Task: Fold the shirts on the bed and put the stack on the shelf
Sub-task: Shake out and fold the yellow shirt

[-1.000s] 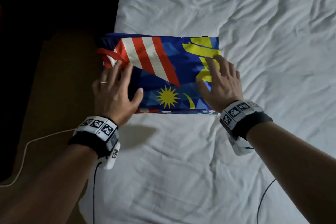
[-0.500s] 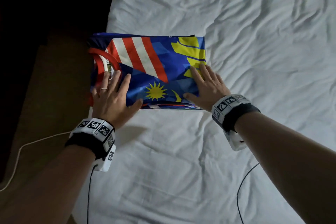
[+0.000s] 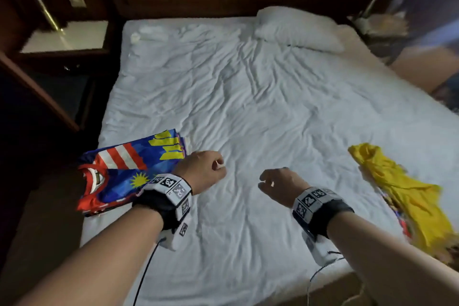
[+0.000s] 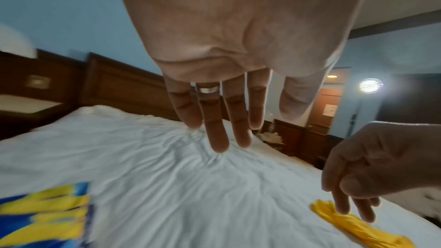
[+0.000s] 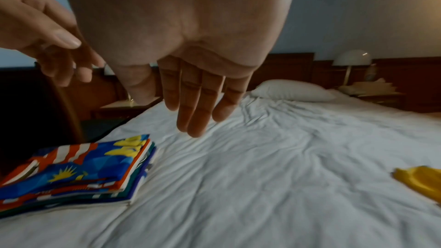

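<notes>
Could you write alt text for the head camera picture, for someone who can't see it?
Two empty hands, left and right, hover over a white bed. A folded stack lies at its left edge, a crumpled yellow shirt at right.

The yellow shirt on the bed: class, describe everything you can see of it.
The yellow shirt lies crumpled and unfolded on the white sheet near the bed's right edge, stretched in a loose diagonal heap. Its cloth looks thin and soft, bright yellow, with a bit of red and blue print showing beneath. Neither hand touches it.

Folded shirt stack (image 3: 124, 174) at bed's left edge, crumpled yellow shirt (image 3: 407, 196), seemingly unfolded, right
</notes>
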The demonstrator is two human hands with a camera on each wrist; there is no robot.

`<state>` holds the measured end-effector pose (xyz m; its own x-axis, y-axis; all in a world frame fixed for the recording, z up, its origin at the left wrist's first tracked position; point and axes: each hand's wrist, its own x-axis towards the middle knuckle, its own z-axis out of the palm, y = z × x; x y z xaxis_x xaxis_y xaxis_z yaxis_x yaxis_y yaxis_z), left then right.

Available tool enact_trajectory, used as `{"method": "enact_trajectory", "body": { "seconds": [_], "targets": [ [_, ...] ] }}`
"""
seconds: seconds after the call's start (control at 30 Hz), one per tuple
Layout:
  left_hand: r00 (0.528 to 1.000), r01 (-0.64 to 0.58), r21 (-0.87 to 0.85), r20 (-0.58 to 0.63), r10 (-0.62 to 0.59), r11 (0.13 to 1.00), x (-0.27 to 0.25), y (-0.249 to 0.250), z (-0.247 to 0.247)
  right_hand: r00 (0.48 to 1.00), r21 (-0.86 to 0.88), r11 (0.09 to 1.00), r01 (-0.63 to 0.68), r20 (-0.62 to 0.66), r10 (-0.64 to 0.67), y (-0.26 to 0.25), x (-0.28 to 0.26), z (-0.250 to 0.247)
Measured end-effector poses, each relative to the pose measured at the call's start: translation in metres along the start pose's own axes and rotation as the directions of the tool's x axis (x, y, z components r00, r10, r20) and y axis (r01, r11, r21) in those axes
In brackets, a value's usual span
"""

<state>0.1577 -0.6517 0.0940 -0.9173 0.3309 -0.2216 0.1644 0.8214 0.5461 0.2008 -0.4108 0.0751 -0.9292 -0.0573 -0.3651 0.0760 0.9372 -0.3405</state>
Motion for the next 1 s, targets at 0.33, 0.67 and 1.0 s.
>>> {"method": "enact_trajectory", "body": {
  "seconds": [0.33,0.67,1.0],
  "targets": [
    [0.874,-0.422,0.077,0.300,0.383,0.903,-0.038,0.289,0.068,0.950,-0.007,0.973,-0.230,-0.220,0.223,0.166,-0.220,-0.102],
    [0.744,-0.639,0.208,0.413,0.526,0.741,-0.020,0.398,0.120,0.830,0.119,0.878,-0.464,-0.289,0.477,0.258,-0.294,-0.106],
    [0.694,-0.706,0.289,0.463,0.550,0.647,0.062,0.425,0.136,0.757,0.219,0.803,-0.554,-0.270,0.595,0.303,-0.256,-0.105]
  ]
}}
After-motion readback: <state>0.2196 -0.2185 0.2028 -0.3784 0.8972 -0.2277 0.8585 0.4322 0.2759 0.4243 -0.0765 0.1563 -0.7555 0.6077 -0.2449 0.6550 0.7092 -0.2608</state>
